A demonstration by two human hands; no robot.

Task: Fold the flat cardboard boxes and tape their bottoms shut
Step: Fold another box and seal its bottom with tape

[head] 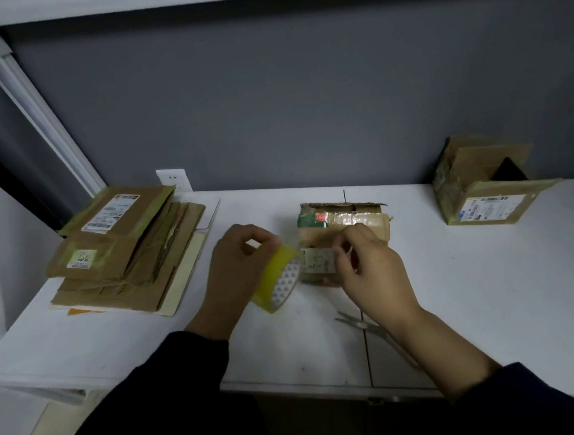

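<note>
A white worktop point(490, 287) meets a grey wall point(303, 96). The left grip point(238, 269) holds a yellow tape roll point(278, 281); the right grip point(372, 272), just right of it, pinches narrow before the box point(340, 220), on what I cannot tell. Flat boxes point(120, 251) lie stacked well left of both grips; scissors point(364, 324) lie beneath the right wrist.

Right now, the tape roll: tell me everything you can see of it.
The tape roll is yellowish, glossy tape on a core that shows white with grey triangles. It is tilted, open side towards the camera, over the table just left of the box. The left hand grips its upper rim. No loose strip is discernible.
</note>
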